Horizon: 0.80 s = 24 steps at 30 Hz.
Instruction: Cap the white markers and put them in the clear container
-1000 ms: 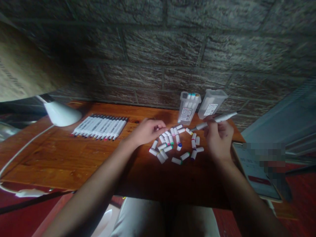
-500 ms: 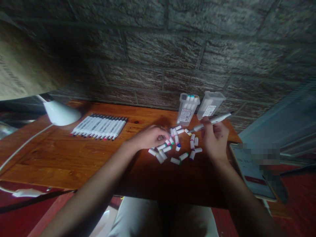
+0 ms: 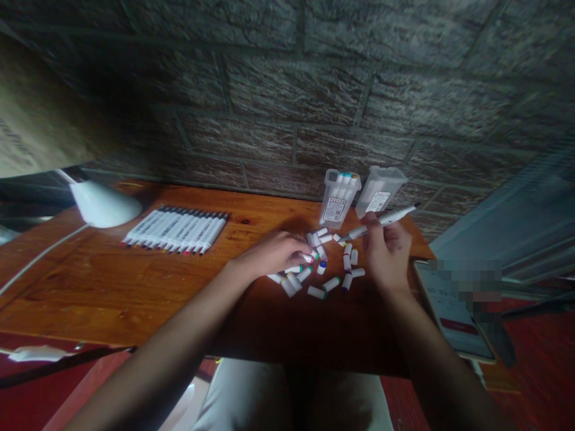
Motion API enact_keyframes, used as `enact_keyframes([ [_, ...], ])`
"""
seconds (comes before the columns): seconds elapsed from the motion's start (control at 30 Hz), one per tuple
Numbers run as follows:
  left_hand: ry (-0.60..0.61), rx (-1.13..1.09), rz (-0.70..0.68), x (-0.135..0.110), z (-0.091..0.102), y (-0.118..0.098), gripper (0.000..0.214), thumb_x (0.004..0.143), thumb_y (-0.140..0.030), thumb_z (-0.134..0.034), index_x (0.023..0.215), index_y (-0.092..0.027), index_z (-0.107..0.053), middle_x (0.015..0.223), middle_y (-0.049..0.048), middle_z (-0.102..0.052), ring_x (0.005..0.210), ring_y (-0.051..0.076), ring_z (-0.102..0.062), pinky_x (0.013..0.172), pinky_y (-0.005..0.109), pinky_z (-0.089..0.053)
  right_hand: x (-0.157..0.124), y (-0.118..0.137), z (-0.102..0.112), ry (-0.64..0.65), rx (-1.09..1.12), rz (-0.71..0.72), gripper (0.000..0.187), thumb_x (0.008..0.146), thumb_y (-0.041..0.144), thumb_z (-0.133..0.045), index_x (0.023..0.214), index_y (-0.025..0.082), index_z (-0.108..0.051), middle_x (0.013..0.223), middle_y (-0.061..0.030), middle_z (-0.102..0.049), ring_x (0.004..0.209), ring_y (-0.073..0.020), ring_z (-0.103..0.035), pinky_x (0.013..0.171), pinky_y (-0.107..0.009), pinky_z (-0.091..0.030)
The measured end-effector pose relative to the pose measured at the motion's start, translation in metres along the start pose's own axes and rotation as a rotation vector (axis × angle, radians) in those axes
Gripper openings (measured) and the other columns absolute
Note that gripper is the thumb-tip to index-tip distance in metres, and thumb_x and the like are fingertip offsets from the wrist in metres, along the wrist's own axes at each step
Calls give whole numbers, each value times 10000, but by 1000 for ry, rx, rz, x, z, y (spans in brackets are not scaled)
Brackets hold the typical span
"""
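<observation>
In my right hand (image 3: 387, 254) a white marker (image 3: 362, 230) is gripped, slanting down to the left. Its dark lower tip is bare and points at the scattered caps; the upper end is dark too. My left hand (image 3: 281, 251) is closed low over the left side of the pile, its fingertips pinching a white cap with a pink end (image 3: 307, 258). Around it lie several loose white marker caps with coloured ends, among them a blue-ended cap (image 3: 321, 267) and a green-ended cap (image 3: 331, 284). My left hand hides some of the caps.
A row of white markers (image 3: 175, 230) lies left on the wooden table (image 3: 90, 287). At the back stand a clear case (image 3: 336, 206) with several markers and another clear case (image 3: 380, 185). A white lamp base (image 3: 105, 206) is left; a tablet (image 3: 451, 311) is right.
My left hand has shifted slightly down among the caps, and the pink-ended cap has turned at its fingertips. My right hand keeps the marker almost still; the view has moved slightly.
</observation>
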State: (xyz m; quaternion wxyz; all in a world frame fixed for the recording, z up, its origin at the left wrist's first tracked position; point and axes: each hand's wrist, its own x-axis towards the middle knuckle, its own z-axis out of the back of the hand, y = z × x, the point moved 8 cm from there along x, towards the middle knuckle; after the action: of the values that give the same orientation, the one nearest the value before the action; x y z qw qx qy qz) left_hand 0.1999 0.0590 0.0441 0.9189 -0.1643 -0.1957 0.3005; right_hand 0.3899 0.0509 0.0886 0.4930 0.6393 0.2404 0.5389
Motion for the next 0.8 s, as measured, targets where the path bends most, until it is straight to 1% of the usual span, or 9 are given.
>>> enact_keyframes([
  [0.13,-35,-19,12,0,10,-6,233,929,-259,-549,1098,-238,-707,1042,69,-703,951,197,-649,861,308,-449,1,-3,0,3,29,-27,405,819,536,-653,640,183,-565,473,65,-436,422,-86,-374,408,-239,-261],
  [0.2,-103,-110,31,-1,20,-7,282,944,-270,-525,1183,-215,-663,1066,82,-680,959,190,-633,862,307,-453,1,-6,0,6,58,-43,407,822,540,-648,644,183,-566,467,66,-437,412,-84,-369,403,-240,-254],
  [0.27,-186,-261,71,-2,29,-5,307,947,-291,-522,1217,-189,-628,1077,89,-664,956,180,-618,847,297,-463,2,-8,0,4,91,-53,394,816,533,-657,658,183,-571,460,73,-427,406,-82,-366,400,-239,-251],
  [0.37,-319,-573,138,-3,35,2,269,911,-309,-592,1137,-167,-625,1051,74,-658,931,159,-606,829,276,-471,2,-11,-1,8,122,-78,380,815,535,-655,689,184,-584,456,82,-418,400,-81,-368,395,-233,-246],
  [0.47,-432,-932,209,-2,34,9,223,844,-307,-687,1012,-166,-645,925,31,-657,805,115,-597,752,234,-471,2,-14,-4,35,186,-106,373,830,546,-625,723,191,-584,458,87,-424,391,-78,-358,399,-231,-252],
  [0.57,-519,-1217,261,-1,31,12,256,784,-295,-751,997,-172,-679,845,6,-653,705,82,-573,671,204,-458,1,-13,-10,84,322,-135,324,848,517,-586,777,201,-595,461,91,-417,382,-76,-325,396,-229,-239],
  [0.63,-554,-1347,293,0,30,12,280,738,-275,-792,980,-172,-698,823,0,-660,697,75,-579,666,196,-464,2,-11,-15,122,413,-164,283,846,480,-570,813,201,-609,478,86,-435,378,-73,-292,384,-229,-201],
  [0.7,-572,-1446,312,-1,29,12,258,697,-258,-823,905,-163,-703,809,-2,-672,701,73,-596,676,195,-478,1,-8,-19,161,470,-182,261,833,453,-561,835,199,-619,509,74,-474,375,-69,-264,375,-234,-165],
  [0.8,-579,-1508,317,-2,28,12,225,683,-231,-830,841,-154,-689,803,2,-691,693,76,-616,678,206,-500,-1,-1,-22,214,460,-153,245,830,436,-551,867,204,-623,564,61,-523,368,-64,-264,369,-239,-163],
])
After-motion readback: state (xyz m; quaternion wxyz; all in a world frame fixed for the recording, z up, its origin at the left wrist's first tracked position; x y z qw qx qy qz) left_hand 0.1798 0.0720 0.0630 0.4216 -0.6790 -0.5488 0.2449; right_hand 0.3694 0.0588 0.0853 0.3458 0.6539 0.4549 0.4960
